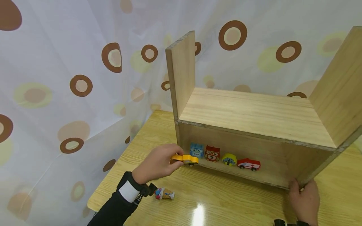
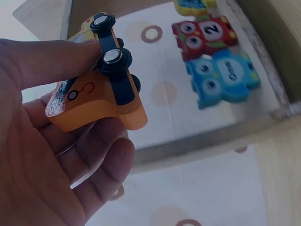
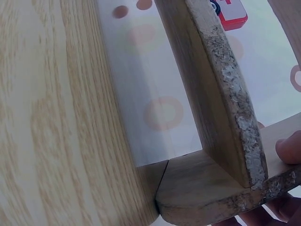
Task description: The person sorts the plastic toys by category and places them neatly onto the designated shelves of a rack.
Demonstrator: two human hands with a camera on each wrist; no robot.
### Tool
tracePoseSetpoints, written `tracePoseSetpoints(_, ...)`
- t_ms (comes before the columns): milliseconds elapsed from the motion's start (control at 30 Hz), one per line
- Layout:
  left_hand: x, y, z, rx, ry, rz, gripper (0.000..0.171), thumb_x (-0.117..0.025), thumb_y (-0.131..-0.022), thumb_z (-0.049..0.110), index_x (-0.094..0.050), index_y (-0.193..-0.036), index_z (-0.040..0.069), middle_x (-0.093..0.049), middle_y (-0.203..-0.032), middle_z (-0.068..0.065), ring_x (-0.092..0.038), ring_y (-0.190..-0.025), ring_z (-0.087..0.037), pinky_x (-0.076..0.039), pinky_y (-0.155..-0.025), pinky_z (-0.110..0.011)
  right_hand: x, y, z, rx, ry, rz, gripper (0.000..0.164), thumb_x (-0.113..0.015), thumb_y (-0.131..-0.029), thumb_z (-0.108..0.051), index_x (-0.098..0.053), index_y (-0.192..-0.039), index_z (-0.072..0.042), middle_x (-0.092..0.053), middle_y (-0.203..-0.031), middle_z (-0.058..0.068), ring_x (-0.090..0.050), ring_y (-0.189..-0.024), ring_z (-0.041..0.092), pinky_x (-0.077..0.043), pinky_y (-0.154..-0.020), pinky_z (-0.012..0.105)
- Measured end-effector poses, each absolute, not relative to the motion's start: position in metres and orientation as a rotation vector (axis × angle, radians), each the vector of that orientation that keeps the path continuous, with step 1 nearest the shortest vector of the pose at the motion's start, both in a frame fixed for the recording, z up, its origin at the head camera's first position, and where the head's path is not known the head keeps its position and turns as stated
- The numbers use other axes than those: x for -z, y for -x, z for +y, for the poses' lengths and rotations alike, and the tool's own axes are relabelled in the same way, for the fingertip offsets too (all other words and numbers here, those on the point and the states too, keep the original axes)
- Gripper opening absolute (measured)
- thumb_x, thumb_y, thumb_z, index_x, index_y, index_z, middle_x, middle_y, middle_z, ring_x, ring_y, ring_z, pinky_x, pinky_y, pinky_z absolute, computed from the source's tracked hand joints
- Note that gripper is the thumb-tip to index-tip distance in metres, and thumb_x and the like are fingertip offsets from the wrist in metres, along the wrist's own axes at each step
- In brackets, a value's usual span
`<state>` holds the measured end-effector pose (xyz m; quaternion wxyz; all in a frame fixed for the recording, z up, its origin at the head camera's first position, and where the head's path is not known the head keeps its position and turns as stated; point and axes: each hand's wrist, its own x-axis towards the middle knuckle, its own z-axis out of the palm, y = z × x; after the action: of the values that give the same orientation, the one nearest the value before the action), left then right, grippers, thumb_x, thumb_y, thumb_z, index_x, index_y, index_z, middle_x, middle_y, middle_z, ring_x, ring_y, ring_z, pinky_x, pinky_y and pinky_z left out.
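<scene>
My left hand (image 1: 158,163) pinches an orange-yellow toy car (image 1: 186,159) between thumb and fingers, at the left front of a wooden shelf (image 1: 254,116). The left wrist view shows the car's black wheel bases (image 2: 113,56) facing the camera. On the lower board stand a blue owl block (image 1: 196,150), a red owl block (image 1: 212,153) marked 2, a yellow tree block (image 1: 229,159) and a red toy ambulance (image 1: 249,164). My right hand (image 1: 304,199) grips the shelf's lower right corner, thumb (image 3: 289,148) on one side of the board edge, other fingers beneath.
A small colourful figure (image 1: 165,193) lies on the wooden table (image 1: 147,207), below my left wrist. The shelf's two side panels (image 1: 183,75) rise above its middle board. Behind it hangs a white cloth (image 1: 99,106) with brown circles.
</scene>
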<state>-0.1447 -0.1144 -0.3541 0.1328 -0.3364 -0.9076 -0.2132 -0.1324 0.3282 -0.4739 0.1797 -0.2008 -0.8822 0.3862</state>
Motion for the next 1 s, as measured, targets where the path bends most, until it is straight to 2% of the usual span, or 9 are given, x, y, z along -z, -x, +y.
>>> tracePoseSetpoints(333, 0.344, 0.15, -0.072, 0.574, 1.115, -2.564, 0.019, -0.074, -0.089, 0.023, -0.068, -0.104, 0.014, -0.07, -0.096, 0.003, -0.058, -0.077, -0.006, -0.049, -0.069, -0.017, 0.482, 0.13, 0.328, -1.041, 0.494, -2.441, 0.04, -0.045, -0.098, -0.01, -0.043, -0.124, 0.02, -0.05, -0.108, 0.036, -0.049, -0.098, 0.05, -0.034, -0.073, 0.046)
tracePoseSetpoints(567, 0.342, 0.155, -0.052, 0.589, 1.167, -2.537, 0.019, -0.074, -0.089, 0.023, -0.068, -0.104, 0.014, -0.07, -0.097, 0.003, -0.06, -0.08, -0.007, -0.051, -0.073, -0.019, 0.478, 0.133, 0.332, -1.093, 0.498, -2.469, 0.046, -0.044, -0.099, -0.012, -0.04, -0.134, 0.017, -0.048, -0.121, 0.037, -0.049, -0.108, 0.05, -0.035, -0.078, 0.046)
tracePoseSetpoints(700, 0.341, 0.157, -0.043, 0.619, 1.194, -2.545, 0.017, -0.073, -0.09, 0.022, -0.068, -0.104, 0.014, -0.07, -0.097, 0.003, -0.058, -0.079, -0.006, -0.049, -0.073, -0.016, 0.476, 0.132, 0.331, -1.089, 0.495, -2.47, 0.045, -0.044, -0.098, -0.011, -0.04, -0.133, 0.018, -0.048, -0.119, 0.037, -0.049, -0.108, 0.05, -0.034, -0.078, 0.046)
tracePoseSetpoints(900, 0.34, 0.16, -0.026, 0.655, 1.241, -2.517, 0.015, -0.073, -0.089, 0.02, -0.068, -0.101, 0.013, -0.069, -0.096, 0.002, -0.057, -0.078, -0.005, -0.046, -0.072, -0.012, 0.472, 0.132, 0.329, -1.125, 0.536, -2.508, 0.05, -0.041, -0.1, -0.013, -0.033, -0.139, 0.018, -0.043, -0.128, 0.039, -0.045, -0.116, 0.052, -0.036, -0.089, 0.058)
tracePoseSetpoints(1000, 0.339, 0.162, -0.019, 0.655, 1.275, -2.492, 0.014, -0.074, -0.089, 0.02, -0.068, -0.1, 0.013, -0.069, -0.094, 0.003, -0.056, -0.077, -0.005, -0.044, -0.071, -0.01, 0.471, 0.133, 0.329, -1.14, 0.558, -2.534, 0.052, -0.039, -0.101, -0.014, -0.03, -0.142, 0.017, -0.041, -0.131, 0.039, -0.044, -0.119, 0.052, -0.037, -0.09, 0.06)
